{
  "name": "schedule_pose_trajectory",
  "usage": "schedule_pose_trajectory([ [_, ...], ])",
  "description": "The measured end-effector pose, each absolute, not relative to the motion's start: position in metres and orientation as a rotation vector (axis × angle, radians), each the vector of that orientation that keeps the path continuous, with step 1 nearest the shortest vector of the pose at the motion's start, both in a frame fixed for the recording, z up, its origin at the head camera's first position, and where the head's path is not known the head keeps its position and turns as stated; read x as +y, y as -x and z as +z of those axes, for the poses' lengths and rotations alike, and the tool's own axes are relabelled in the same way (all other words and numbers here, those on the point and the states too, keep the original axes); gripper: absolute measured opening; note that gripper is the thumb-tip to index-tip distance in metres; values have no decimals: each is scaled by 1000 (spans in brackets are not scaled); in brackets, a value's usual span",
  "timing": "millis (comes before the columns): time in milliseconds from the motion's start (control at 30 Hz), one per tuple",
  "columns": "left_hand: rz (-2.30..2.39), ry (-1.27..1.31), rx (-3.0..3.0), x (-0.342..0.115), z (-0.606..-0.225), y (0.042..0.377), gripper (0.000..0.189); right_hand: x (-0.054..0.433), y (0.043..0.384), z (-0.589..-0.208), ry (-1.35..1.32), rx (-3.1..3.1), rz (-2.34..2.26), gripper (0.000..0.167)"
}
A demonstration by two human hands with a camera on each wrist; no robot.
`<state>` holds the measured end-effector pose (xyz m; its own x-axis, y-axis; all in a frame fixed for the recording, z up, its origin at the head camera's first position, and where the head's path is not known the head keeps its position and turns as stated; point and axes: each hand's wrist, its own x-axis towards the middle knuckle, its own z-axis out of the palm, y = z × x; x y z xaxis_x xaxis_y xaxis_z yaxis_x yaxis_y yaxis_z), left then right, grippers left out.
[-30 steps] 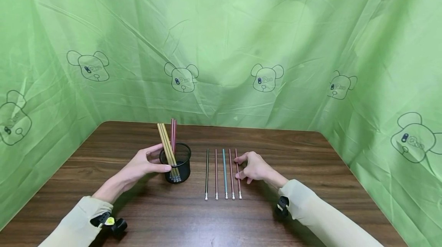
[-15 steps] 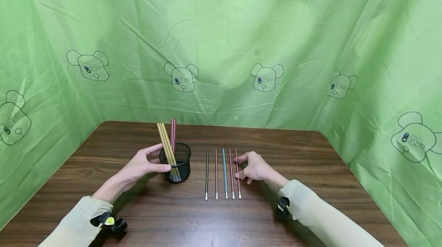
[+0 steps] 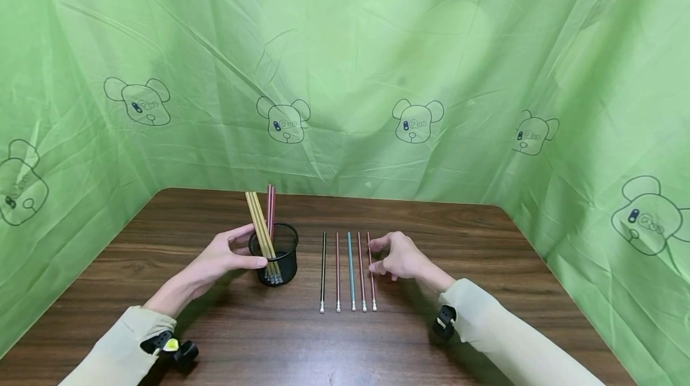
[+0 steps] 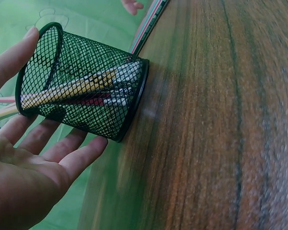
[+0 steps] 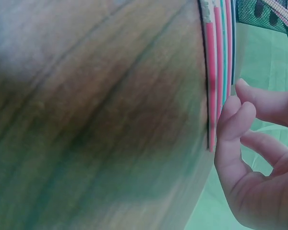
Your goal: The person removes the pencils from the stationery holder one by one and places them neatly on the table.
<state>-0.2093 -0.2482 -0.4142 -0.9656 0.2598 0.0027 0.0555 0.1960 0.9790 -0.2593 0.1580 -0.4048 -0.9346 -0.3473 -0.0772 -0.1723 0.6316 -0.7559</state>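
Observation:
My left hand point(image 3: 221, 254) grips a black mesh pencil cup point(image 3: 287, 269), thumb at the near rim and fingers along its far side. Yellow pencils point(image 3: 257, 221) and dark red pencils point(image 3: 271, 209) lean in the cup, eraser ends down. On the table, side by side, lie a black pencil point(image 3: 323, 272), a red one, a blue pencil point(image 3: 351, 272) and two more red ones, erasers toward me. My right hand point(image 3: 403, 259) is at the rightmost red pencil point(image 3: 373, 290), thumb and forefinger apart. The right wrist view shows its fingers loosely bent beside the row, holding nothing.
The dark wood table point(image 3: 269, 344) has rounded far corners. A green cloth point(image 3: 345, 62) with printed bear heads hangs behind and along both sides. A wrist camera point(image 3: 185, 355) is strapped at the left sleeve, and a black device point(image 3: 444, 321) at the right.
My right hand has shifted slightly to the right and drawn its fingertips back from the rightmost red pencil. The left hand, cup and pencils stay in place.

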Motion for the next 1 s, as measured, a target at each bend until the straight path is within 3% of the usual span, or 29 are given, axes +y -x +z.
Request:
schedule_pose_trajectory([
  [333,1866,-304,2292,-248,-414,209,94,155,261,-389,449,2648,-1179,49],
  [1000,1869,-296,2287,-247,-412,209,94,125,266,-357,765,2704,-1144,35],
])
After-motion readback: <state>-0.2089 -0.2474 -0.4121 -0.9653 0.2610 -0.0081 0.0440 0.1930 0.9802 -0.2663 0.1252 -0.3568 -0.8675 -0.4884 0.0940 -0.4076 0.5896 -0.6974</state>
